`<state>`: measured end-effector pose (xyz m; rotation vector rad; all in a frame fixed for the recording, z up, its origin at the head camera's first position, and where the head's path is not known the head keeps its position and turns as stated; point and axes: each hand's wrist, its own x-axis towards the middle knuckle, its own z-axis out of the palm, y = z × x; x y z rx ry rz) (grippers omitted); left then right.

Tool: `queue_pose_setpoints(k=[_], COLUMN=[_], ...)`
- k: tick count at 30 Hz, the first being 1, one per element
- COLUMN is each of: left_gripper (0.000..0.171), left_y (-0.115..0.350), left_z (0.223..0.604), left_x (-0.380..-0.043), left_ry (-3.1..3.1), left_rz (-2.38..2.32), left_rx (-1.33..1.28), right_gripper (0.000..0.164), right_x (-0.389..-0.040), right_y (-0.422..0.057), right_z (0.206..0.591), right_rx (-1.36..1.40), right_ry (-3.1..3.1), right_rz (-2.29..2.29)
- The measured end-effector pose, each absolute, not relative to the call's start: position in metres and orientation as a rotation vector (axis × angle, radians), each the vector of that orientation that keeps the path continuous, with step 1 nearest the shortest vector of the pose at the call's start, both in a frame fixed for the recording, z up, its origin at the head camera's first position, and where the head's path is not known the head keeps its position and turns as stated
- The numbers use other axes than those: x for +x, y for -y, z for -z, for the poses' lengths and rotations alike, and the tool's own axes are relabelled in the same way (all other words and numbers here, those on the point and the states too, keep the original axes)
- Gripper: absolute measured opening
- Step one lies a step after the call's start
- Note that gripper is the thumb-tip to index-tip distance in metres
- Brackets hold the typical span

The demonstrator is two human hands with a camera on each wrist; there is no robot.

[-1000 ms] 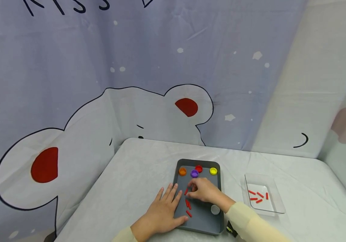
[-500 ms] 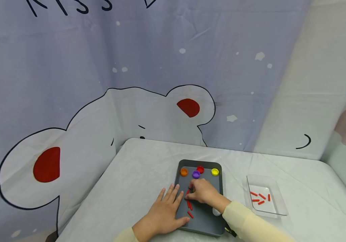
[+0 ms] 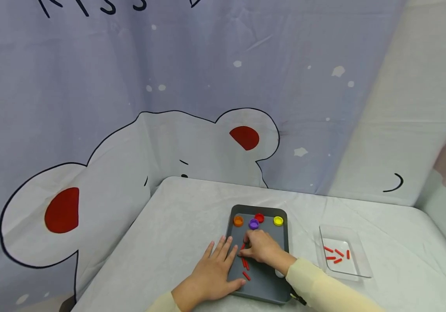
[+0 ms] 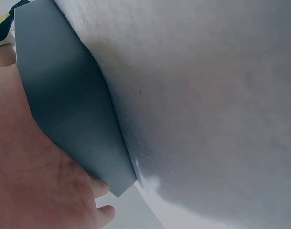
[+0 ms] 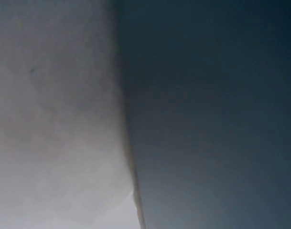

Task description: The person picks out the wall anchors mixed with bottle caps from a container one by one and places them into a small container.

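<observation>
Inside the dark grey tray, my right hand pinches a small red stick between thumb and fingers; they partly cover it. Several more red sticks lie just below that hand. My left hand rests with spread, straight fingers along the tray's left edge. From the left wrist view, the palm is against the tray's outer wall. Orange, purple, red and yellow round caps sit at the tray's far end. The right wrist view shows no fingers.
A clear plastic box with several red sticks stands to the right of the tray. Under my right wrist a whitish round cap is partly hidden. White cloth covers the table, and a printed curtain hangs behind.
My right hand has closed in on the red stick, its thumb shifting slightly down and left. The left hand stays on the tray edge. The whole view has shifted slightly.
</observation>
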<state>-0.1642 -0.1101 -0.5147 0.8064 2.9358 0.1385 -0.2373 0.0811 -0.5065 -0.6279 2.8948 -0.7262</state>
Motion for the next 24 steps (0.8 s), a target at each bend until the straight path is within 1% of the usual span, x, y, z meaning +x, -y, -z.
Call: queue_pose_setpoints(k=[15,19,24], left_gripper=[0.092,0.092,0.093], left_y=[0.11,0.11,0.109], left_z=[0.515,0.511,0.509], left_x=[-0.164,-0.163,-0.163], left_ry=[-2.952,-2.94,-2.928], left_rz=[-0.121,-0.14,-0.154], left_rx=[0.821,0.81,0.799], right_gripper=[0.026,0.024,0.018], right_x=[-0.239,-0.24,-0.241], right_y=[-0.08,-0.084,-0.095], right_z=[0.507,0.507,0.502], right_rx=[-0.601,-0.671,-0.845], right_ry=[-2.889,-2.869,-2.855], right_rz=[0.677,0.696,0.773])
